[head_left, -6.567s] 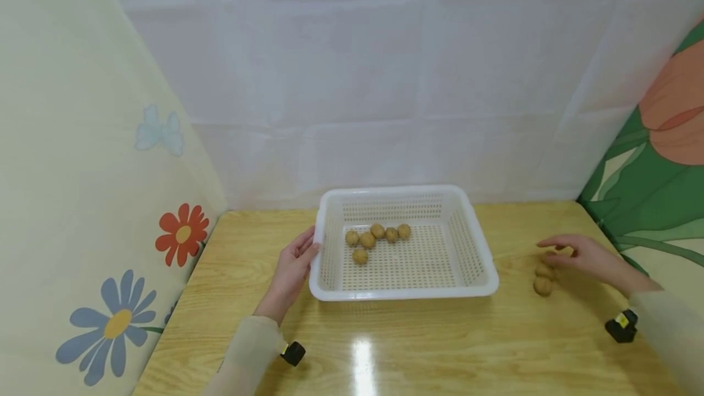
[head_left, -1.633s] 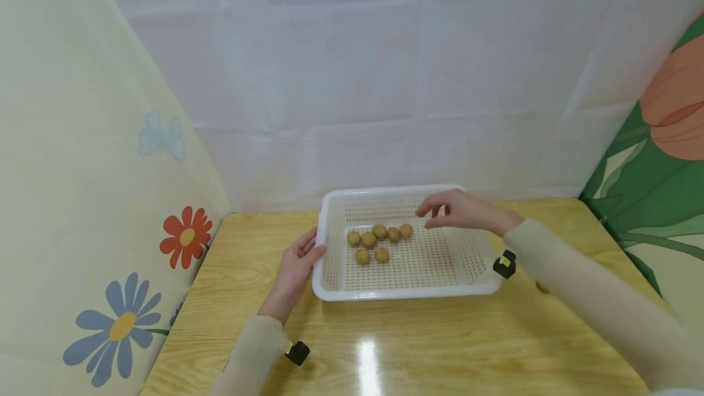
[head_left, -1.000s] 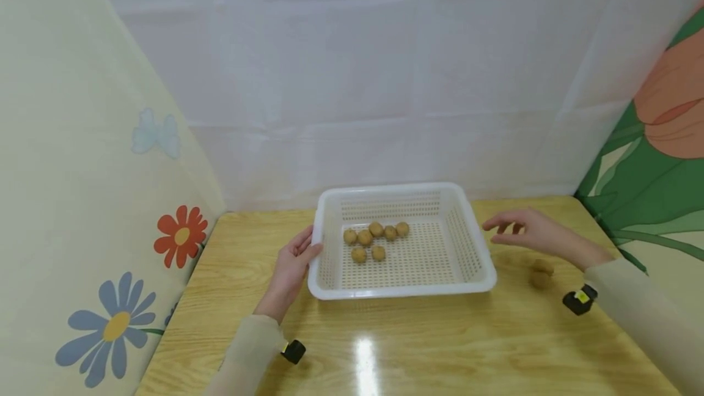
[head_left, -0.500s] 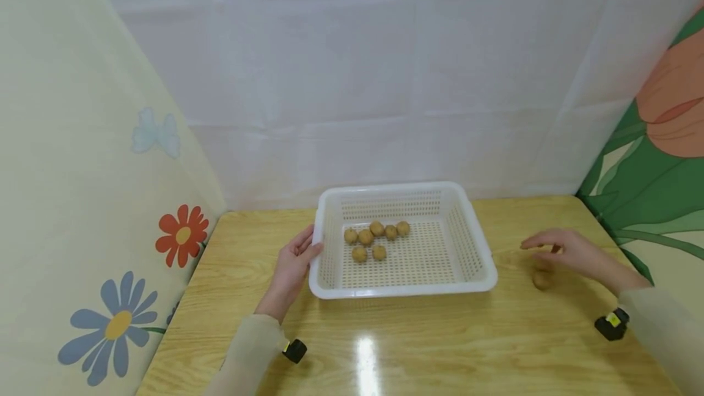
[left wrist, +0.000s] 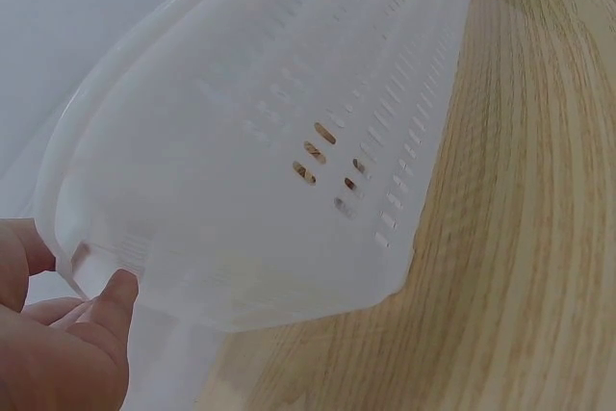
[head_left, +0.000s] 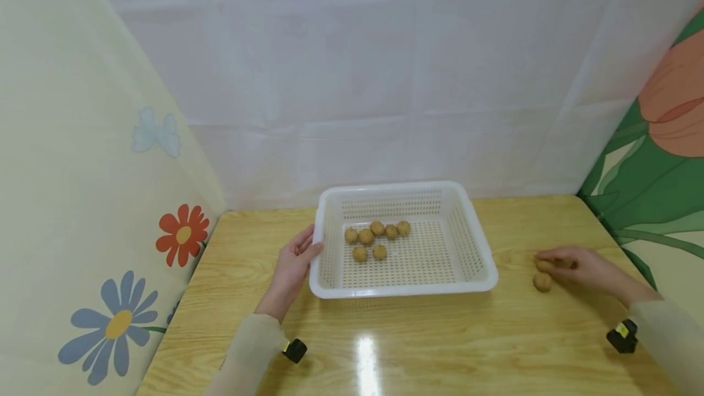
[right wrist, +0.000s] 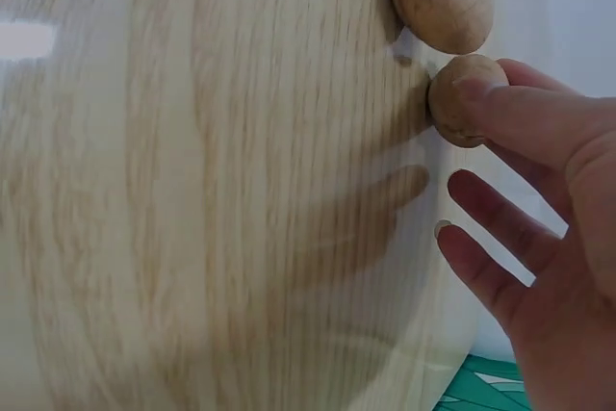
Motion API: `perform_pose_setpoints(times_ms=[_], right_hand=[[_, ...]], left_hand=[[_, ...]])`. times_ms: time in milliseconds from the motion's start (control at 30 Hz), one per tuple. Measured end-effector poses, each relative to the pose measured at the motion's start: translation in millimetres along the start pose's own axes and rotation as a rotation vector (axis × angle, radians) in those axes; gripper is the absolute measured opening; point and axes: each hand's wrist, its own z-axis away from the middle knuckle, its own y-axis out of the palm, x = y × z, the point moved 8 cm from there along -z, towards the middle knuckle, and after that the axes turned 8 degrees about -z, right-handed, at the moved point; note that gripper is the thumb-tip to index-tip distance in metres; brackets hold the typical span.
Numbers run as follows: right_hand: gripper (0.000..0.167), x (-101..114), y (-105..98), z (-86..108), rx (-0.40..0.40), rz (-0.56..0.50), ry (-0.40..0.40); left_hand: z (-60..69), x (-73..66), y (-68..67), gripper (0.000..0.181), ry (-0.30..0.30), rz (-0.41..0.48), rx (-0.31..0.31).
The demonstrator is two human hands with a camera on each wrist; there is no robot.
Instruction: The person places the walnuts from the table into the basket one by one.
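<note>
My left hand [head_left: 291,267] grips the left rim of a white plastic basket [head_left: 404,293]; in the left wrist view its thumb and fingers [left wrist: 114,310] pinch the basket's edge. Several walnuts, such as a front one [head_left: 360,254], lie toward the left of the basket floor. On the table at the right, my right hand [head_left: 591,271] pinches a walnut [right wrist: 452,103] between thumb and index finger, while its other fingers are spread. Another walnut [head_left: 542,282] lies right beside the pinched one, nearer the table's front.
The wooden table [head_left: 440,347] carries the basket in its middle. A white cloth wall [head_left: 352,78] rises behind. Floral panels stand to the left [head_left: 71,200] and right [head_left: 660,200]. A black wrist camera [head_left: 623,336] sits on the right sleeve.
From above the basket, my right hand has gone right and down to the table walnuts and taken hold of one. Since the earliest frame, the basket has gained a walnut. The left hand stays put.
</note>
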Motion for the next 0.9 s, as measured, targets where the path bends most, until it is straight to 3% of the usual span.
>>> perform_pose_setpoints(times_ms=[267,400,633,900], right_hand=[[0.036,-12,0,9.9,0.014,-0.072,0.175],[0.036,-11,1,11.7,0.018,-0.090,0.200],[0.036,-13,1,12.0,0.008,-0.021,0.266],[0.034,-12,-2,11.7,-0.024,0.026,0.271]], left_hand=[[-0.3,1.9,0.5,0.058,-0.005,0.001,0.005],[0.1,0.8,0.5,0.058,0.000,0.008,0.007],[-1.4,-1.2,0.9,0.057,0.000,0.023,0.005],[-0.3,1.5,-0.1,0.058,-0.003,0.016,0.011]])
